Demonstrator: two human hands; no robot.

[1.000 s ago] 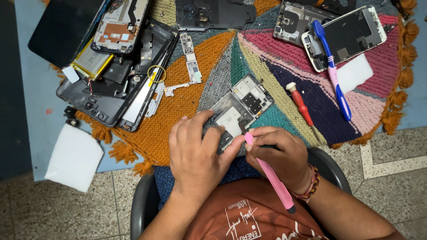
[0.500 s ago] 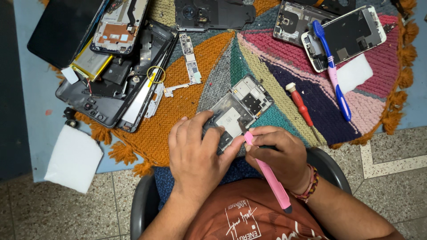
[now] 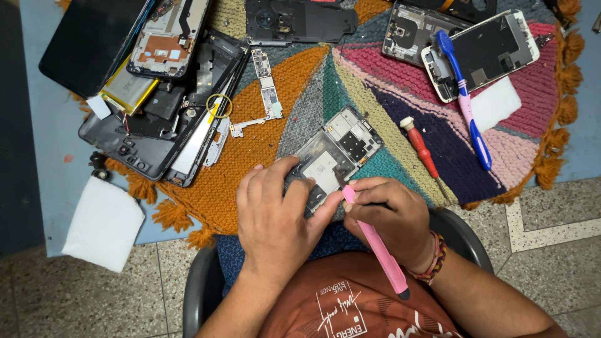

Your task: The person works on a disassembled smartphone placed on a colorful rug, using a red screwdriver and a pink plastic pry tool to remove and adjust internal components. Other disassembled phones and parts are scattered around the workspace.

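Two hands work at the near edge of the surface, right over your lap. Your left hand (image 3: pixel 275 216) curls around the near end of the opened phone frame (image 3: pixel 335 153), fingers closed on it and covering that end. Your right hand (image 3: pixel 391 219) is closed on a pink tool (image 3: pixel 375 241), its tip touching the frame beside your left thumb; the rest slants back toward your chest.

Your working surface is a pale blue table (image 3: pixel 53 134) under a round knitted mat (image 3: pixel 275 125) of many colours with an orange fringe. Speckled floor tiles show below and to the right.

Just right of the frame lies a red screwdriver (image 3: pixel 421 147), apart from it. Farther right, a blue and pink toothbrush (image 3: pixel 466 103) rests across another opened phone (image 3: pixel 485 53). To your left sits a stack of dismantled phones (image 3: pixel 159 106), with a white pad (image 3: pixel 103 222) overhanging the table's near edge.

Phones along the far edge are cut off by the picture. Bare mat lies between the frame and the stack.
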